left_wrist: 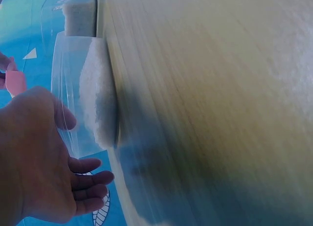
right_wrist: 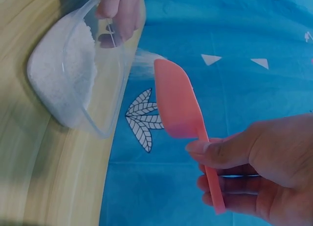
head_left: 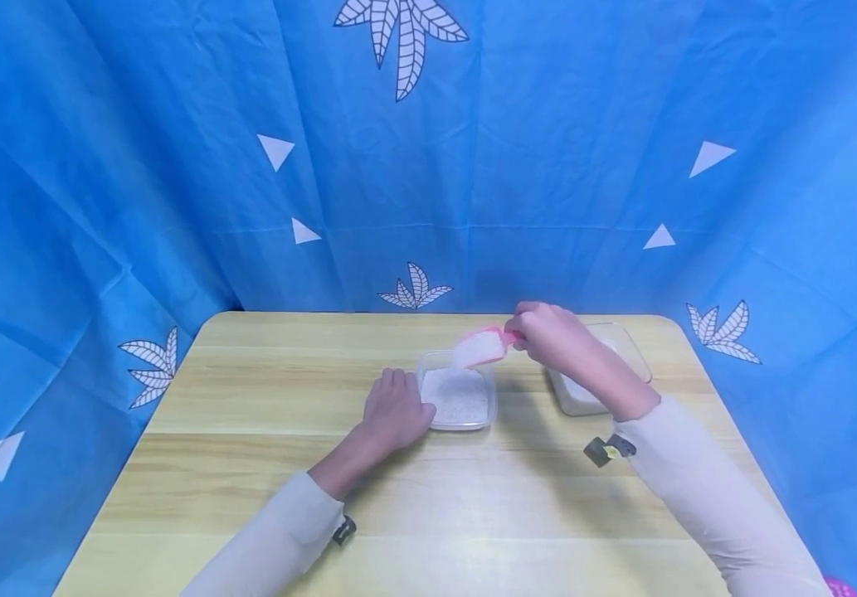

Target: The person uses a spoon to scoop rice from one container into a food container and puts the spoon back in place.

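Pink scoop point(head_left: 482, 347): light, stiff plastic, loaded with loose white grains, tipped over clear container point(head_left: 458, 400) mid-table. Handle pinched by right hand point(head_left: 553, 336); spills easily. Left hand point(head_left: 393, 410): fingers relaxed against container's side.

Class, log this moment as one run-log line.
right hand: holds pink scoop, tipping white grains | left hand: steadies clear container | second container: behind right hand

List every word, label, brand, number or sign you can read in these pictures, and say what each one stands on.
No readable text anywhere.
Pink scoop in the right hand: plain, no marking.
Clear tub of white grains steadied by the left hand: no label.
Second tub: no label seen.
Blue cloth: only white leaf and triangle shapes, no letters.
Yellow tag on the right wrist strap: too small to read.
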The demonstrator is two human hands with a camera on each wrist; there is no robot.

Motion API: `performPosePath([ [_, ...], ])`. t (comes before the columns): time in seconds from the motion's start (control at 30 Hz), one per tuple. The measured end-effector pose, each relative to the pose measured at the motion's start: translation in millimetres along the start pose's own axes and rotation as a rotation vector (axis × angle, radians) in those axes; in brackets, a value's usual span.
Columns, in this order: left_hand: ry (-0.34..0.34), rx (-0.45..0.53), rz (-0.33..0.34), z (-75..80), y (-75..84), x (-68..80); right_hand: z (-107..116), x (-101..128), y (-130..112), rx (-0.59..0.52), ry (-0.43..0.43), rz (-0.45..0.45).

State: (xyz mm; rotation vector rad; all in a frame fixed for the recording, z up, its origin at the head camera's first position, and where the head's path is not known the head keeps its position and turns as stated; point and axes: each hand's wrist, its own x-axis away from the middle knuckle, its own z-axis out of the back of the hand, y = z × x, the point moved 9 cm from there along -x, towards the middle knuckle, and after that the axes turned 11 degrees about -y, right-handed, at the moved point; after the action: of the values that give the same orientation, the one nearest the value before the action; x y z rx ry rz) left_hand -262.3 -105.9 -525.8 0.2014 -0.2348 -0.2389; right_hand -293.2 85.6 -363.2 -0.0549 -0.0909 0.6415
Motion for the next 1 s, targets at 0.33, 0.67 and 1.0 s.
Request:
performPosePath([
  [0.33, -0.006, 0.003, 0.006, -0.6, 0.3, -0.4, -1.0, -2.5, -2.5, 0.023, -0.025, -0.006],
  [0.67, 0.002, 0.005, 0.006, 2.1, 1.7, 1.2, -4.3, -2.4, -4.1, 0.127, -0.016, -0.010],
  [1.0, 0.009, 0.016, 0.012, 1.2, 1.4, 1.1, -10.8, 1.5, -7.1, 0.270, 0.029, -0.010],
])
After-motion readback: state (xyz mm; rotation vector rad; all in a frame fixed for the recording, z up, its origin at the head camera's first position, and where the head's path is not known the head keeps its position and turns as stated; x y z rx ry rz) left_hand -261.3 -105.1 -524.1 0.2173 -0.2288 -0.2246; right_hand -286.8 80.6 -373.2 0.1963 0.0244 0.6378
